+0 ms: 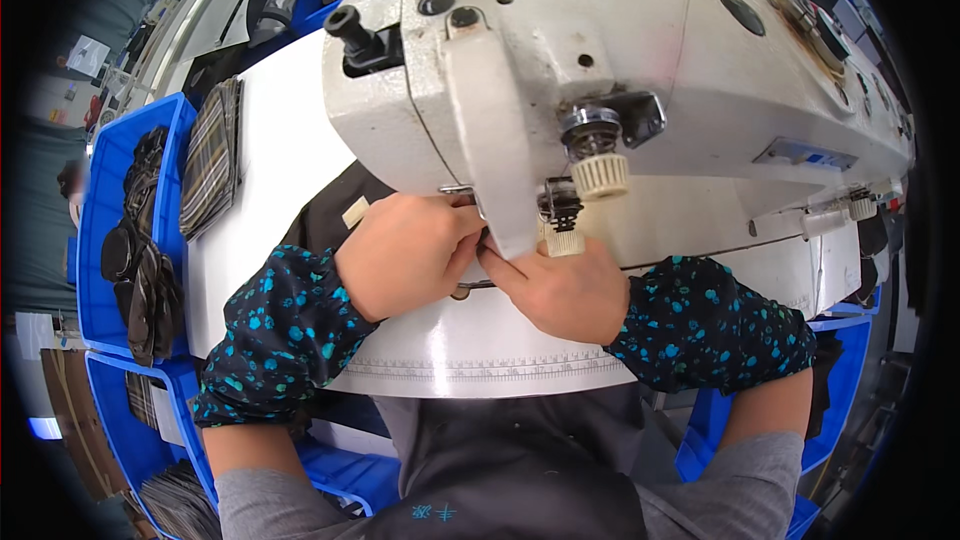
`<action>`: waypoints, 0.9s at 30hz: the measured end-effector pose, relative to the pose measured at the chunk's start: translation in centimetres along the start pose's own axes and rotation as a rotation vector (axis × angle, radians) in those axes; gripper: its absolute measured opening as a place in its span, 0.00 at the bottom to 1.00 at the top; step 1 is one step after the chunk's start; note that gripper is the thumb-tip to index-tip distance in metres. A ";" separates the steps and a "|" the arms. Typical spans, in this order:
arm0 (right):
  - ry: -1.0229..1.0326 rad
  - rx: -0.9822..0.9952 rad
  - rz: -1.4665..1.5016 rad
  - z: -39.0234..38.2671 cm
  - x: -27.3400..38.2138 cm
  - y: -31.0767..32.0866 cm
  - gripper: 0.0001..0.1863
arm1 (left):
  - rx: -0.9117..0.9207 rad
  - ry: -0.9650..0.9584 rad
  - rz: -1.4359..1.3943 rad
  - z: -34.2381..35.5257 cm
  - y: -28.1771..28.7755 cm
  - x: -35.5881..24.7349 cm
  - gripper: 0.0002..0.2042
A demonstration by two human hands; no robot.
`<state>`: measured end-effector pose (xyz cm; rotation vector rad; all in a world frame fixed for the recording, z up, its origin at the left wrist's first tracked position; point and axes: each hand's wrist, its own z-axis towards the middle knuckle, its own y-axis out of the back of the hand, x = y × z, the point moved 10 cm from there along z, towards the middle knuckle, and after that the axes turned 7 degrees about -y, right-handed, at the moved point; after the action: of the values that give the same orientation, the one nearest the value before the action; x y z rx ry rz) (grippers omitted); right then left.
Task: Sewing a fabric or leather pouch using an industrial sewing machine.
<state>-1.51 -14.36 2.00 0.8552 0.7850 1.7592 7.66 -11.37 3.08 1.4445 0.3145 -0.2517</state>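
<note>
A white industrial sewing machine reaches over the table from the right. Dark cloth with a small cream tag lies beneath its head and runs under my left hand. The fingers of that hand are curled and pinched on the cloth beside the needle area. From the other side my right hand meets it, thumb and fingertips closed at the cloth's edge. The machine's white lever cover and tension knob hide part of the right fingers. The needle itself is hidden.
Folded plaid cloth pieces lie at the table's left edge. A blue bin with dark pieces stands beyond them, another blue bin below. A printed ruler strip follows the near table edge. More blue bins stand at right.
</note>
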 end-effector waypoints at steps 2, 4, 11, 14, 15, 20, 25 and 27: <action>0.009 0.021 -0.006 -0.1 0.0 -0.3 0.17 | -0.012 0.015 0.023 0.1 0.0 -0.2 0.08; 0.019 0.042 -0.014 -0.2 0.0 -0.5 0.17 | -0.025 0.020 0.020 0.1 0.0 -0.5 0.07; 0.009 0.050 -0.040 -0.1 0.0 -0.3 0.16 | -0.015 0.082 0.067 0.4 0.1 -0.9 0.06; 0.001 0.056 -0.070 -0.3 -0.4 -0.2 0.16 | -0.017 0.096 0.097 0.6 0.4 -1.3 0.06; -0.003 0.054 -0.061 -0.3 -0.7 -0.4 0.16 | -0.016 0.094 0.094 0.6 0.2 -1.2 0.06; -0.016 0.049 -0.052 -0.4 -1.1 -0.7 0.18 | 0.019 0.173 -0.006 0.3 0.0 0.6 0.07; -0.025 0.039 -0.035 -0.4 -1.1 -0.5 0.19 | -0.148 0.555 -0.780 -3.0 -2.4 6.4 0.11; 0.005 0.077 -0.076 -0.4 -0.8 -0.6 0.20 | -0.151 0.673 -0.775 -4.7 -3.3 7.5 0.12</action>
<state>-1.32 -14.97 1.13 0.8610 0.8825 1.6745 13.16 -6.90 -3.14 1.1646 1.4187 -0.3461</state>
